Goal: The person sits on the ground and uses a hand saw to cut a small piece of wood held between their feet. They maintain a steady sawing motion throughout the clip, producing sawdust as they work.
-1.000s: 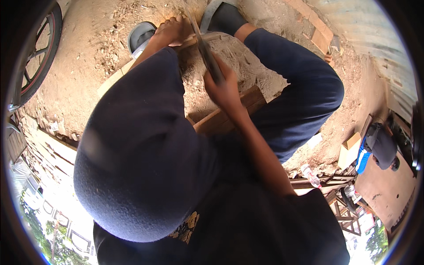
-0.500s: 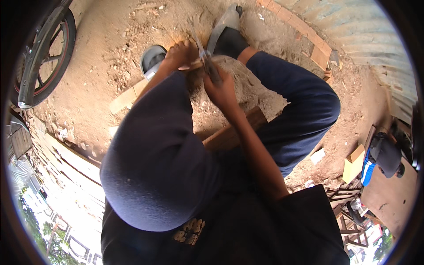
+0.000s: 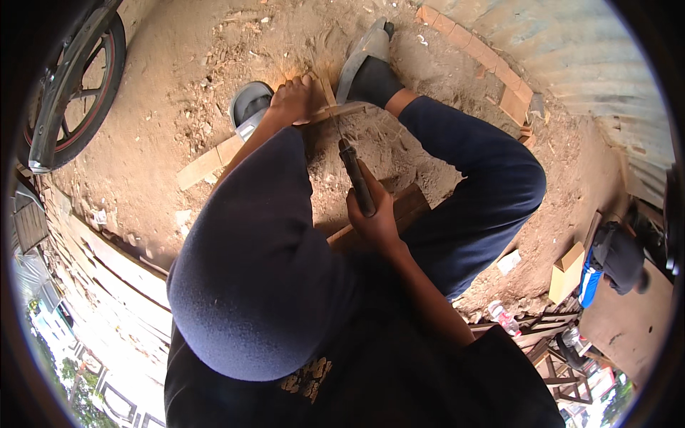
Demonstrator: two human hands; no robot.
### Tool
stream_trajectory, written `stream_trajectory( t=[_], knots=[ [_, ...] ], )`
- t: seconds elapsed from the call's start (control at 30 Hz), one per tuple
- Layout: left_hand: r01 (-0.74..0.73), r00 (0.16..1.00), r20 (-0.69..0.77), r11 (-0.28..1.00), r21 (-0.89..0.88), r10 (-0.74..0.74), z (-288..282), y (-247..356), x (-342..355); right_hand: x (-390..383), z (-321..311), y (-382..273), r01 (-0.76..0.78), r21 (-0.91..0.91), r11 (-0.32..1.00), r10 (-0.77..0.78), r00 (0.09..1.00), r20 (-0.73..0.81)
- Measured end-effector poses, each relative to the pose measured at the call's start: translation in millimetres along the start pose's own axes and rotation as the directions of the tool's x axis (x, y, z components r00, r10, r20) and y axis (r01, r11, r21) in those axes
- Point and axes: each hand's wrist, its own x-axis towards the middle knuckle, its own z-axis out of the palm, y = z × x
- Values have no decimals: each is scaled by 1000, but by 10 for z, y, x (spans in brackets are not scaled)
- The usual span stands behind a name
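- The strip point(image 3: 349, 108), pale narrow wood, ran over the dirt point(image 3: 171, 93) between the left sandal point(image 3: 253, 101) and the right sandal point(image 3: 376, 44)
- The left hand point(image 3: 291, 101) lay at the strip's left part, knuckles up and fingers bent; how tightly it gripped, I cannot tell
- The right hand point(image 3: 377, 221), nearer the body than the strip, was wrapped around the dark handle of a tool point(image 3: 351, 167)
- The tool's thin front end pointed at the strip; blur hid whether they touched
- A plank point(image 3: 207, 165) lay left of the strip, nearer the body; I cannot tell whether the two were one piece
- A brown block point(image 3: 410, 205) sat bodyward of the strip, beside the right hand
- A wheel point(image 3: 108, 78) stood well left of the strip
- Bricks point(image 3: 478, 46) and a metal sheet point(image 3: 592, 71) were off to its right
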Motion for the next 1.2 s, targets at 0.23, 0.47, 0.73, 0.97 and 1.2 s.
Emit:
stream_trajectory(
  t=[0.23, 0.47, 0.73, 0.97, 1.2],
  knots=[
    [-87, 996, 2, 996, 37, 87, 85, 32, -16, 924, 95, -157, -291, -24, 956, 290, 938, 192],
    [-48, 999, -7, 999, 27, 48, -9, 146, -19, 386, 3, -130, -199, -39, 979, 201, 978, 48],
    [-58, 998, -23, 994, 95, 61, -39, 34, -68, 24, -17, 53, -106, 94, 990, 108, 994, -16],
    [-82, 996, -28, 993, 80, 84, 29, 10, 25, 548, 158, -170, -222, 51, 974, 218, 973, 69],
    [11, 999, -33, 1000, 8, -10, 27, -58, -49, 214, 8, -53, -249, 54, 967, 243, 965, 98]
  ],
)
